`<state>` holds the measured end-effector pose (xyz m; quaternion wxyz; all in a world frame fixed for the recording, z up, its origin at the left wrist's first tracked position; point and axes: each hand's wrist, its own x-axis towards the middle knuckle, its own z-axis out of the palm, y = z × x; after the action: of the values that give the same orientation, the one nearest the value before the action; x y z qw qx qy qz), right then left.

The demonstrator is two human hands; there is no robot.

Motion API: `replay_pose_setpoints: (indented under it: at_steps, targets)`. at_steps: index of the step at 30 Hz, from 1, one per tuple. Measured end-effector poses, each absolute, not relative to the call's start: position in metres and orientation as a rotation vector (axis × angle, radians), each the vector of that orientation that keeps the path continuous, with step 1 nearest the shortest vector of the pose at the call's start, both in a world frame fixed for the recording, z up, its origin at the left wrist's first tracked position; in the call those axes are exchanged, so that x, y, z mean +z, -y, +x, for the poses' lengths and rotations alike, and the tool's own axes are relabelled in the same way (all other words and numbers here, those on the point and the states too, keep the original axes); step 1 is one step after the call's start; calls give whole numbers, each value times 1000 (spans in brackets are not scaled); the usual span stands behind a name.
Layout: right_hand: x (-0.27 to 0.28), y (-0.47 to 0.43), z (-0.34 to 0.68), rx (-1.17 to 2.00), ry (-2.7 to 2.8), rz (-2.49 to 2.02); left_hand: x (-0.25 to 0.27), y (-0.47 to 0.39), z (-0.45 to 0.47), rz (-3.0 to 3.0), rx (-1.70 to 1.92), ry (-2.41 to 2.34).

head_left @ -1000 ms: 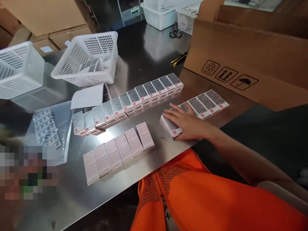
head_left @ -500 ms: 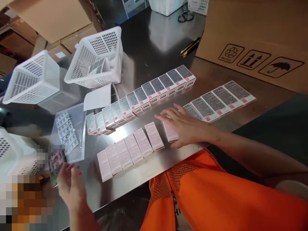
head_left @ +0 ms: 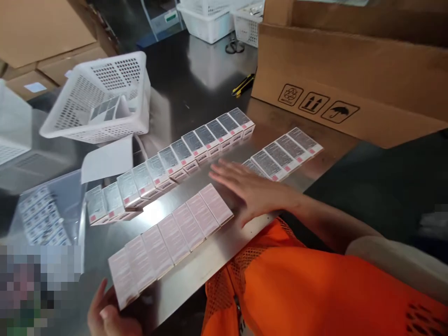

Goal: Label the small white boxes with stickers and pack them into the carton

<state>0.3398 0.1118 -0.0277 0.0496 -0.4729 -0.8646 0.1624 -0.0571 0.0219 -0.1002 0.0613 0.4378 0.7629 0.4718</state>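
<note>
A row of several small pink boxes (head_left: 172,238) lies side by side along the near part of the metal table, plain pink faces up. At its right end my right hand (head_left: 252,189) is spread, fingers apart and holding nothing, just past the last pink box. My left hand (head_left: 112,315) is at the row's left end, low in the view, thumb and fingers apart beside the end box; contact is hard to make out. Behind stands a longer row of boxes (head_left: 174,158) with grey printed tops. More grey-printed boxes (head_left: 282,156) lie right, partly hidden by my right hand.
A white basket (head_left: 140,116) with grey-labelled items stands back left, a white sheet (head_left: 108,158) in front of it. A sticker sheet (head_left: 45,217) lies left. Farther back are a yellow-black cutter (head_left: 243,86), scissors (head_left: 234,46) and a large carton (head_left: 301,70).
The pink box under my right hand now sits against the row, and that hand is off it. My left hand has moved from near the phone to the row's left end. The view has shifted.
</note>
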Motion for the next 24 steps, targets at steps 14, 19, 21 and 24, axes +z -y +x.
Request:
replay_pose_setpoints:
  at_steps: [14,19,21,24]
  targets:
    - [-4,-116,341,295,2842,-1627,-103,-20,-62,1347,1306,-2237]
    - [-16,-117,362,424,2800,-1438,-109,-22,-74,1451,1266,-2209]
    - [-25,-119,369,492,2768,-1468,-110,-23,-79,1514,1214,-2190]
    - [-34,-115,366,570,2744,-1434,-111,-21,-81,1519,1194,-2199]
